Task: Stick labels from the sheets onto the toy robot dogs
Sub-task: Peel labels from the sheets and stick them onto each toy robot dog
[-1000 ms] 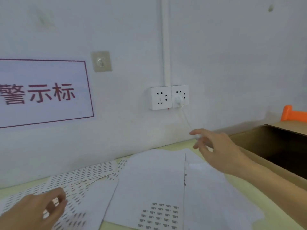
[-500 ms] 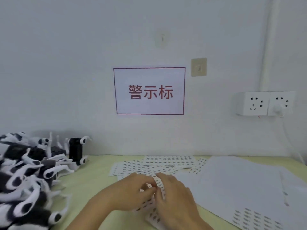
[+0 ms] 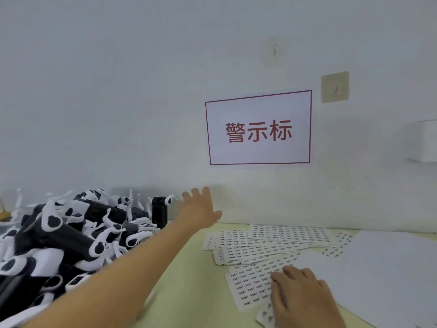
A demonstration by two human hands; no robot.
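We stretch our left hand (image 3: pixel 199 209), fingers spread and empty, toward the toy robot dogs (image 3: pixel 71 233) heaped at the desk's left edge. Our right hand (image 3: pixel 302 297) rests flat on the label sheets (image 3: pixel 272 247) mid-desk. Next we need to grip one dog.

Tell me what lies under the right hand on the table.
The right hand rests on a label sheet, overlapping other sheets. Printed labels show beside the fingers; those beneath the palm are covered.
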